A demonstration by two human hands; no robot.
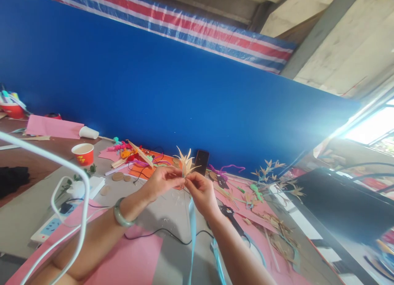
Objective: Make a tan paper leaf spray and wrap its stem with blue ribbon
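A straw-coloured flower (185,164) with pointed petals stands upright between my two hands, above the middle of the table. My left hand (164,181), with a pale bangle on its wrist, pinches the flower's base from the left. On the other side, my right hand (201,190) has thumb and fingers closed at the same spot, where a light blue ribbon (192,231) hangs down past it. A thin stem or wire also drops below the fingers. The exact grip of the fingertips is partly hidden.
A power strip (51,227) and white cable (84,211) lie at left, near a red paper cup (83,154). Craft scraps and a dark phone (202,162) line the blue partition (154,92). A black glue gun (230,219) and finished-looking straw flowers (271,170) are at right.
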